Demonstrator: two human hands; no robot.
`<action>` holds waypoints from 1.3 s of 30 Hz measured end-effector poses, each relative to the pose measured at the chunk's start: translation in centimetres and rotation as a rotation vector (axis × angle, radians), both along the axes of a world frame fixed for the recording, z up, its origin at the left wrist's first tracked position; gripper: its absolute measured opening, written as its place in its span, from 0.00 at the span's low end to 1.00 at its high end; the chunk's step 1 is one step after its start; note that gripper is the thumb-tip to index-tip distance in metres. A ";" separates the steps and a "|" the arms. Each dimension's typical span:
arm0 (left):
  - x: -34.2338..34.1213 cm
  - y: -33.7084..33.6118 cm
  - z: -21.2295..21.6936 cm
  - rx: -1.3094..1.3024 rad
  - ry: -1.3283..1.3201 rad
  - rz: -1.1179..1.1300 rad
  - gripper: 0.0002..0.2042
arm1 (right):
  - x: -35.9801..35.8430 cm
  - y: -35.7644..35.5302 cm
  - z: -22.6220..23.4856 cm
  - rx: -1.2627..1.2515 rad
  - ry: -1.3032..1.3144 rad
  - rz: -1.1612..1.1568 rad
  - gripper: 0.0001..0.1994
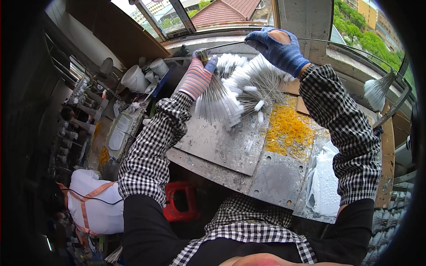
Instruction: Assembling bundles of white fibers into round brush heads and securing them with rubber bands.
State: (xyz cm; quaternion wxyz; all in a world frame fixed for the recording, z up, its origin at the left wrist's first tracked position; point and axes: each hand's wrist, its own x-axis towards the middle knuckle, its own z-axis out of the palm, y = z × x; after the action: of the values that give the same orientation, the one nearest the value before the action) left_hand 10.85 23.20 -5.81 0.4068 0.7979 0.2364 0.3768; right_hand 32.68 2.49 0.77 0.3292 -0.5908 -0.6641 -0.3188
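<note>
My left hand (196, 79), in a pink striped glove, is closed round a bundle of thin wire-stemmed brushes (216, 105). Their gathered ends stick up above the fist, and the pale bristle ends fan out below. Up by the window, my right hand (280, 51) wears a blue glove with a hole on its back. Its fingers are bent together at a thin dark rod (226, 44) that stretches across behind the table. Beneath and between my hands lies a heap of loose white-bristled brushes (262, 77).
Yellow rubber rings (288, 128) lie spread on the grey worktable (217, 146). White paste (326, 177) covers a board at the right. Another brush bundle (377, 94) hangs at far right. White buckets (134, 79) stand left, a red stool (181, 201) below, and a person (95, 201) at lower left.
</note>
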 end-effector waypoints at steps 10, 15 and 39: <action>0.0 -4.3 0.4 0.760 0.410 0.460 0.13 | -0.7 -1.1 0.1 0.029 -0.016 0.022 0.09; -0.2 -5.6 2.8 -0.016 -0.057 -0.218 0.11 | -1.1 -2.1 0.5 -0.036 -0.046 0.039 0.10; 41.6 -27.3 -1.6 0.188 -0.203 -0.447 0.24 | -3.2 -27.8 -3.0 -0.291 0.382 -0.200 0.12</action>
State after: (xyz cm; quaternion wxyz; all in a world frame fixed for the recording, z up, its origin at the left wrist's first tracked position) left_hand 52.50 -4.12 -7.36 0.4257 0.8228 -0.0238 0.3758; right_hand 29.46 -25.32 -2.25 0.3270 -0.7443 -0.5669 -0.1334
